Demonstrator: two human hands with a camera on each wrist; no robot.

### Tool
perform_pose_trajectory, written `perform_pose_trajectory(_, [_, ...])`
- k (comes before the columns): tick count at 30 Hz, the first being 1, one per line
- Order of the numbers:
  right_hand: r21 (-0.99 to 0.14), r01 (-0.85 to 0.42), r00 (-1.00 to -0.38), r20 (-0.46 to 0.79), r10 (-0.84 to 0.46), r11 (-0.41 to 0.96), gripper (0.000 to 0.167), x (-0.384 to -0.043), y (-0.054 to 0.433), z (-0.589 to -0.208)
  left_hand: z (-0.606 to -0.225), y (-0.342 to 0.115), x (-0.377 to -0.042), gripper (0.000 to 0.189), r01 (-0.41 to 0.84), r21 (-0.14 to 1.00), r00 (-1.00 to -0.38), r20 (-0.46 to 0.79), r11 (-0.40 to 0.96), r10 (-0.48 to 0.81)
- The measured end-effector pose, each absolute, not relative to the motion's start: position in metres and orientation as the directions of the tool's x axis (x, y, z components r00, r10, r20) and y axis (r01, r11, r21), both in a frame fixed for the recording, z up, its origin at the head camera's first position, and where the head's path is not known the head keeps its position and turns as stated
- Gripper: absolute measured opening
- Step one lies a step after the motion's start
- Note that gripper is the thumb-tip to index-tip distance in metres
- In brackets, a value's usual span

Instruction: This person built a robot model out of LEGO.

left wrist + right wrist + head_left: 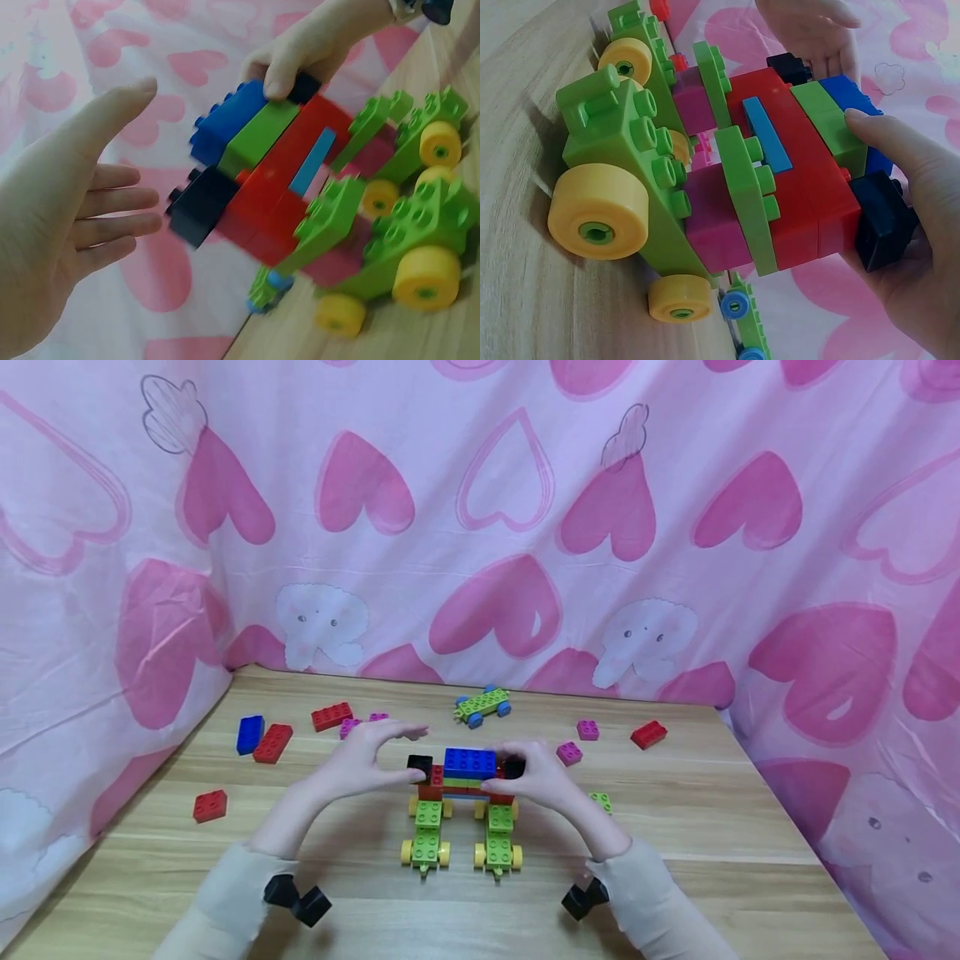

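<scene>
A toy brick model stands on two lime-green wheeled bases with yellow wheels. Above them come magenta bricks, lime plates and red bricks. On top sits a blue brick over a lime one, with black bricks at both ends. My right hand grips the model's right end, its thumb on the upper bricks and its fingers behind, partly hidden. Around the left end, my left hand is spread with straight fingers, apart from the left black brick in the left wrist view.
Behind the model is a lime wheeled base with blue wheels. Red bricks and a blue brick lie at left, magenta bricks and another red brick at right. A pink heart-print curtain borders the table.
</scene>
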State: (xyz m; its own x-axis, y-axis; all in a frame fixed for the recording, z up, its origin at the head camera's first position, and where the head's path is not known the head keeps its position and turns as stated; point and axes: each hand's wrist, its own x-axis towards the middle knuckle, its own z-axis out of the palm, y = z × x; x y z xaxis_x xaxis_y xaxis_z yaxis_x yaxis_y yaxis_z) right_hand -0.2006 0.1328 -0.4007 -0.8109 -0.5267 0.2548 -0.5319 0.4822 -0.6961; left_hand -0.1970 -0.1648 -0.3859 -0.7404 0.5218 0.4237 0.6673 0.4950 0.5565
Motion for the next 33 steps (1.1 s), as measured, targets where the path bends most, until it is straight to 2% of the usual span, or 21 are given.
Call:
perform_pose_trajectory(7, [-0.720,-0.511,-0.819,0.241,-0.520,0.470,0.038,-0.202,0.134,-0.403,-0.383,-0.193,-0.199,0.044,0.646,0.488,-0.757,0.510,0.587,0.408])
perform_pose_trajectory(15, [-0.731,-0.489,-0.829,0.221,-0.513,0.475,0.038,-0.200,0.134,-0.402,-0.388,-0.231,-0.209,0.031,0.521,0.449,-0.790,0.575,0.726,0.212])
perform_pose_trajectory(23, [-0.731,-0.501,-0.817,0.223,-0.531,0.463,0.039,-0.201,0.135,-0.405,-0.406,-0.274,-0.220,0.028,0.435,0.400,-0.747,0.661,0.807,0.075])
perform_pose_trajectory(26, [-0.730,-0.503,-0.816,0.224,-0.532,0.463,0.039,-0.201,0.135,-0.405,-0.413,-0.290,-0.222,0.030,0.388,0.429,-0.763,0.645,0.816,0.024])
perform_pose_trajectory(33, [-0.727,-0.502,-0.819,0.224,-0.529,0.469,0.038,-0.201,0.135,-0.403,-0.416,-0.318,-0.222,0.040,0.241,0.492,-0.867,0.497,0.836,-0.043])
